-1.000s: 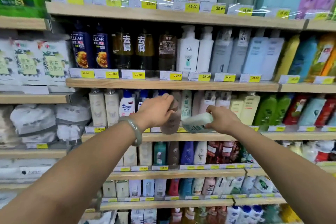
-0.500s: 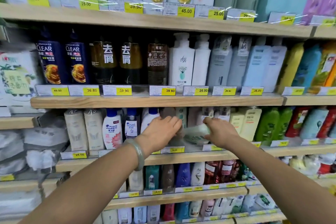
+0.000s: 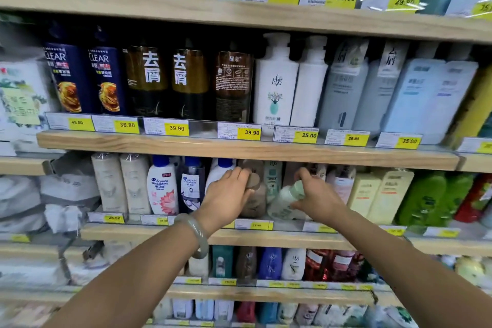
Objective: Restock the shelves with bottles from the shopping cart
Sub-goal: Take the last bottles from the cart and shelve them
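Both hands have pushed deeper onto the shelf since half a second ago, and the camera has closed in on it. From the head view, the left hand, a pale bangle on its wrist, wraps its fingers over the cap of a brown bottle that now stands upright near the shelf's front edge, beside the blue-capped white bottles. Just beside it, the right hand grips a pale green bottle, tilted, its base toward the front edge, less laid over than before.
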Tool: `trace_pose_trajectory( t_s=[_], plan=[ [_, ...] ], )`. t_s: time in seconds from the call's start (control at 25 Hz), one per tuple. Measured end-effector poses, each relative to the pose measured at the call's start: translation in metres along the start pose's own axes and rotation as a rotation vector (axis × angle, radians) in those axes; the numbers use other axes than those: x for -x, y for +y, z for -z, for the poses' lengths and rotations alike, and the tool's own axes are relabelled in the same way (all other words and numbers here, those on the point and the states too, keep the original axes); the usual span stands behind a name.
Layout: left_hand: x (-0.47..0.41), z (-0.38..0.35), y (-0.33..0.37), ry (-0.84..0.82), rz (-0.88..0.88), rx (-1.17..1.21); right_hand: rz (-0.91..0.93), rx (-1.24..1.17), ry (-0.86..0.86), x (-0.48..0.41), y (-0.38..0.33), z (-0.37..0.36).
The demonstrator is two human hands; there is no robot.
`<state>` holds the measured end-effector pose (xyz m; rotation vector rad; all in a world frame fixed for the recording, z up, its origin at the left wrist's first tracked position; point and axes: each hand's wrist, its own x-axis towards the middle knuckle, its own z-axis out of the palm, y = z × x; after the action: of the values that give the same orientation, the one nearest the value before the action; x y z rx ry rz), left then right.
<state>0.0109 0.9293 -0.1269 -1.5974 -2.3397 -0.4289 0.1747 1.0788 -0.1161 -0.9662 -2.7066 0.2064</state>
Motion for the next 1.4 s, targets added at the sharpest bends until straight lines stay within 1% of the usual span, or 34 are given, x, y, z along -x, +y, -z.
trace_pose_trajectory(
  t_s=[0.16,0.28,0.4,0.48,0.64,0.68,0.84,1.0,1.2,1.4],
  plan=[
    [-0.002,-0.011,0.008,0.057,0.058,0.062,-0.07,-0.33,0.109,-0.001,-0.008,-0.022],
    [-0.007,-0.015,0.015,0.111,0.205,0.218,-0.13,-0.493,0.199,-0.006,-0.011,-0.033],
    [-0.014,-0.02,0.022,0.105,0.359,0.456,-0.147,-0.53,0.238,-0.012,-0.015,-0.038],
    [-0.017,-0.023,0.031,0.092,0.454,0.616,-0.192,-0.528,0.228,-0.015,-0.019,-0.043],
    [-0.024,-0.027,0.038,0.121,0.599,0.834,-0.313,-0.59,0.206,-0.017,-0.021,-0.049],
    [-0.026,-0.03,0.036,0.118,0.625,0.84,-0.331,-0.607,0.199,-0.017,-0.019,-0.05],
    [-0.029,-0.043,0.031,0.027,0.676,0.704,-0.39,-0.612,0.206,-0.017,-0.013,-0.055],
    [-0.031,-0.048,0.033,0.04,0.748,0.699,-0.478,-0.67,0.237,-0.019,-0.013,-0.053],
    [-0.04,-0.051,0.026,0.054,0.739,0.61,-0.496,-0.705,0.212,-0.03,-0.008,-0.053],
    [-0.047,-0.057,0.028,0.059,0.785,0.518,-0.454,-0.527,0.247,-0.032,-0.014,-0.058]
  ],
)
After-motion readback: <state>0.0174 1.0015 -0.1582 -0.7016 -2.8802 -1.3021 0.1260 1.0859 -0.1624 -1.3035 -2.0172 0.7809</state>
